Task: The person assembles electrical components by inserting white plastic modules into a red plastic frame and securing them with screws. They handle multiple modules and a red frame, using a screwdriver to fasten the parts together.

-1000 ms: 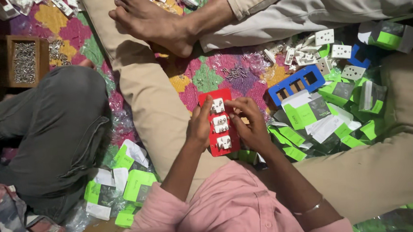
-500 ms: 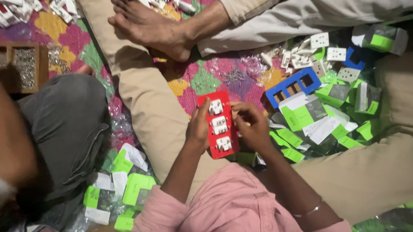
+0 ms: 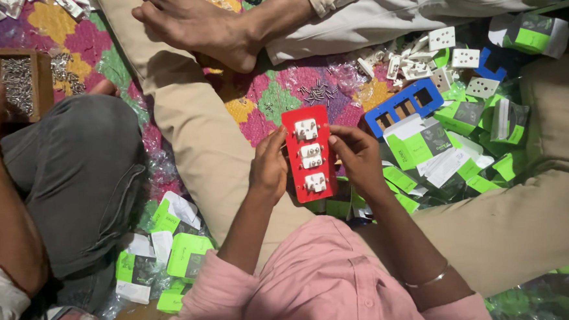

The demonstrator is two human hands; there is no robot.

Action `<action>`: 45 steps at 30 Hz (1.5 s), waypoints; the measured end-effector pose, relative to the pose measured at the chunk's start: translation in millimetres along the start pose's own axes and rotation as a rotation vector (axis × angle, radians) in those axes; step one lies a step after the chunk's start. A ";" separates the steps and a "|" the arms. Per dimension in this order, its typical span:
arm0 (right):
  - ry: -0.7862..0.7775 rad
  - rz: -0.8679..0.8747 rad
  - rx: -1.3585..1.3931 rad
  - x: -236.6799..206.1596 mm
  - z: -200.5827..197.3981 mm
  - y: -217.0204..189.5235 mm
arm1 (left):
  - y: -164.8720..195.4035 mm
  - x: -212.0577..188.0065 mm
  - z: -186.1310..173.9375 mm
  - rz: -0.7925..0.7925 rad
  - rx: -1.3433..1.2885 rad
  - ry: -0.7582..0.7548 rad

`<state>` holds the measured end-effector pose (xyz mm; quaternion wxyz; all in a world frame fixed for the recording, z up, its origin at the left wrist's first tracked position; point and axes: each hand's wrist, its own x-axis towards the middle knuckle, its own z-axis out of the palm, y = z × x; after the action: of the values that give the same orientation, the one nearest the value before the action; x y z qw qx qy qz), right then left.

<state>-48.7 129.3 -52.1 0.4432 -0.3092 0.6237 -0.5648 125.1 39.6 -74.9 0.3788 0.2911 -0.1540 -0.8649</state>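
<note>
Currently red switch plate (image 3: 309,153), long axis 12-to-6, sits at frame centre clamped between both hands: left hand (image 3: 269,170) grips its 9 o'clock edge, right hand (image 3: 357,157) its 3 o'clock edge, equally near.

The person wears a pink button-front shirt (image 3: 317,288) with short sleeves rolled above the elbows, light tan trousers (image 3: 199,138), and a thin silver metal bangle (image 3: 427,280) on the right forearm.
</note>
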 end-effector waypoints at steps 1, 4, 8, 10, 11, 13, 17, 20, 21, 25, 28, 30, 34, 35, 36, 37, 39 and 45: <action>-0.004 -0.022 -0.003 -0.2 -0.3 -0.6 | -0.3 -0.6 -0.2 -0.006 0.071 0.008; 0.004 -0.080 -0.084 -2.5 3.0 -7.4 | -3.2 -0.9 -0.2 -0.001 0.110 0.011; 0.057 -0.459 -0.533 -5.4 11.4 -27.7 | -11.1 -0.7 -1.8 0.059 0.110 0.010; 0.011 -0.624 -0.688 -6.6 14.0 -38.6 | -14.9 -1.6 -3.4 0.031 0.247 0.080; -0.039 -0.625 -0.693 -5.9 15.1 -43.2 | -16.2 -1.0 -3.6 0.017 0.316 0.112; -0.120 -0.610 -0.715 -4.9 16.7 -49.2 | -17.6 -1.4 -3.6 0.050 0.401 0.081; -0.166 -0.589 -0.781 1.4 16.2 -50.9 | -14.2 -4.6 -0.6 0.042 0.538 -0.036; -0.193 -0.534 -0.742 2.6 13.8 -46.4 | -12.0 -8.3 4.4 -0.040 0.528 -0.032; -0.208 -0.508 -0.713 2.4 13.2 -44.5 | -11.2 -10.2 5.5 -0.047 0.532 -0.038; -0.216 -0.526 -0.693 2.2 12.8 -36.8 | -9.2 -13.8 7.1 -0.063 0.497 -0.051; -0.200 -0.541 -0.721 2.4 13.7 -33.2 | -11.0 -14.6 6.7 -0.059 0.492 -0.039; -0.198 -0.566 -0.722 2.5 14.1 -32.3 | -12.2 -15.4 5.7 -0.046 0.524 -0.034; -0.188 -0.539 -0.702 1.3 14.5 -33.1 | -12.1 -17.1 4.1 0.003 0.628 -0.046; -0.190 -0.517 -0.673 0.7 13.8 -33.7 | -11.5 -17.3 4.3 0.017 0.656 -0.052; -0.191 -0.494 -0.644 0.1 12.9 -34.4 | -10.3 -17.2 4.6 0.001 0.610 -0.089; -0.200 -0.470 -0.629 -0.2 11.7 -35.0 | -8.3 -16.9 5.0 -0.015 0.565 -0.126; -0.218 -0.420 -0.601 -0.7 8.6 -36.1 | -5.7 -16.8 7.4 -0.033 0.557 -0.159; -0.221 -0.438 -0.609 1.9 5.7 -34.6 | 2.6 -20.3 17.1 -0.010 0.707 -0.130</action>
<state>-48.3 119.3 -18.4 0.2643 -0.6115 0.6305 -0.3984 127.0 53.7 -52.3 0.2400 0.3494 -0.4657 -0.7768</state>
